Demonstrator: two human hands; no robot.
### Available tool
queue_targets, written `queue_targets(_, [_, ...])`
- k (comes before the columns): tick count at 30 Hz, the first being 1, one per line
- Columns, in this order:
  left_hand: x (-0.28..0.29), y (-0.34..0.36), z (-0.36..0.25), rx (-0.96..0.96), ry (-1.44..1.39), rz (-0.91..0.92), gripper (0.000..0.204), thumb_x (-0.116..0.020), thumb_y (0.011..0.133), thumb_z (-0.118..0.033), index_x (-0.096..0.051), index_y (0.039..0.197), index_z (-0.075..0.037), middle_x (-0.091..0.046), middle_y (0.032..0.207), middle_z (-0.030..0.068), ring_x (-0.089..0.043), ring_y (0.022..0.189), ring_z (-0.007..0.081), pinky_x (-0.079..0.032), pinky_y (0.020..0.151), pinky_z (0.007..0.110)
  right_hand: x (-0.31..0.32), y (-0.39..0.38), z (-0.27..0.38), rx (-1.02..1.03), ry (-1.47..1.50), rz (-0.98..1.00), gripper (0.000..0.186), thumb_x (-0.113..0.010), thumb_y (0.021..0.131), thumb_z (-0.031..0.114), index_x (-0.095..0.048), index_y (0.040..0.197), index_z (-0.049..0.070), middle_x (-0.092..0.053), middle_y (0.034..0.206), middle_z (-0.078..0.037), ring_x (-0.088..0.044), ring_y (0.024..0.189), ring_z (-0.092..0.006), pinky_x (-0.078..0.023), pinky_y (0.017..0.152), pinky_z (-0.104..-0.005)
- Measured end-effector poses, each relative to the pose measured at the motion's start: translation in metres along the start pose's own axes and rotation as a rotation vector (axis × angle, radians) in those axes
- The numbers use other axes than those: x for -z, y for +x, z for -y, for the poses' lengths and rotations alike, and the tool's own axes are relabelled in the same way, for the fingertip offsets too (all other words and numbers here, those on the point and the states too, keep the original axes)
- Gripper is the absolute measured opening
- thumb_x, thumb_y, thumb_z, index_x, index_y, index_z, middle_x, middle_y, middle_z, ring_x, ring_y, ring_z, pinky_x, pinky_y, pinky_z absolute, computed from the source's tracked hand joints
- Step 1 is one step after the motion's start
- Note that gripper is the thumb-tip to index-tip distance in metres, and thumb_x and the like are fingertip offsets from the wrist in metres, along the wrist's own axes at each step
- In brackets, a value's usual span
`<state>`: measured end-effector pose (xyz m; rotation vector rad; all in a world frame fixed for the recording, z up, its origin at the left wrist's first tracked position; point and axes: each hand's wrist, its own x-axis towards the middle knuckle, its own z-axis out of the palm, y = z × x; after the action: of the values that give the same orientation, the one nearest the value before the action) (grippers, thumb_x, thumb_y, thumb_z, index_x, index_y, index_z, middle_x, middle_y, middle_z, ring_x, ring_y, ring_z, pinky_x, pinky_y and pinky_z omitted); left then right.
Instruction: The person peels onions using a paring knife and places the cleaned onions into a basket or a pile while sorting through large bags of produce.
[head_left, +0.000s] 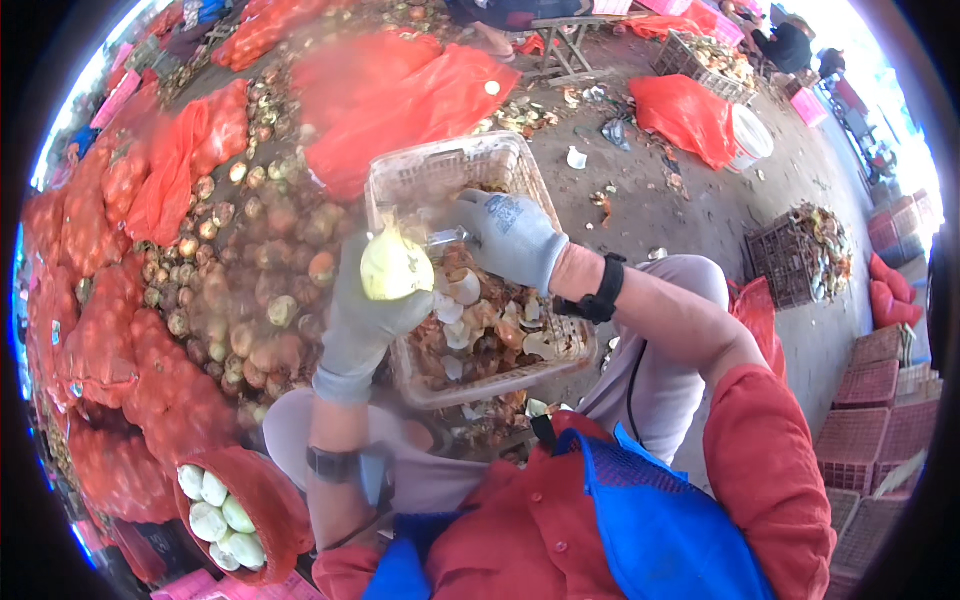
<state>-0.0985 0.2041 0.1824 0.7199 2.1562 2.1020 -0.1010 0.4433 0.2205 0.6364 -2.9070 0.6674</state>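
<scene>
On the left, red net bags [180,375] sit by loose onions [283,311] on the ground [660,215]. Next, the left hand [362,315] holds 1 pale, peeled onion [395,268] up over a crate [480,390] of peels [470,340], and the right hand [508,236] is closed around a small metal tool [447,237].

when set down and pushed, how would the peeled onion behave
The peeled onion would probably roll, given its rounded sides. Its smooth, bare surface may be slippery, and its full shape in the left hand suggests firmness.

At centre, a smooth, glossy onion [397,268], matt cloth gloves [512,238] and a plastic crate [495,388]; at left, mesh sacks [100,350].
</scene>
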Motion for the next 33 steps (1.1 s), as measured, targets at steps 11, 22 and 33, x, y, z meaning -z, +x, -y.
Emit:
queue_targets(11, [0.0,-0.004,-0.01,-0.096,0.099,-0.051,0.076,-0.088,0.068,-0.003,-0.051,0.135,0.002,-0.066,0.111,0.0077,-0.066,0.095,0.0158,-0.057,0.083,0.03,0.019,0.026,-0.009,-0.383,0.15,0.055,0.023,-0.058,0.089,0.015,-0.069,0.106,0.002,-0.072,0.095,-0.021,-0.071,0.093,-0.0386,-0.057,0.081,-0.0475])
queue_targets(22, [0.005,0.01,-0.04,0.034,-0.614,-0.193,0.087,-0.088,0.074,-0.043,-0.051,0.14,-0.001,-0.068,0.118,0.0082,-0.067,0.104,0.0174,-0.053,0.095,0.033,0.022,-0.005,0.047,-0.185,0.617,0.244,0.019,-0.061,0.084,0.014,-0.072,0.094,0.002,-0.067,0.066,-0.014,-0.068,0.058,-0.0244,-0.053,0.057,-0.0386])
queue_targets(33, [-0.007,-0.004,-0.015,0.213,-0.916,-0.013,0.079,-0.074,0.086,-0.046,-0.047,0.144,0.001,-0.064,0.127,0.0134,-0.065,0.111,0.0264,-0.055,0.096,0.04,0.025,-0.007,0.076,0.024,1.479,0.713,0.014,-0.058,0.081,0.0,-0.069,0.091,-0.002,-0.058,0.06,-0.002,-0.051,0.047,-0.0069,-0.035,0.042,-0.023])
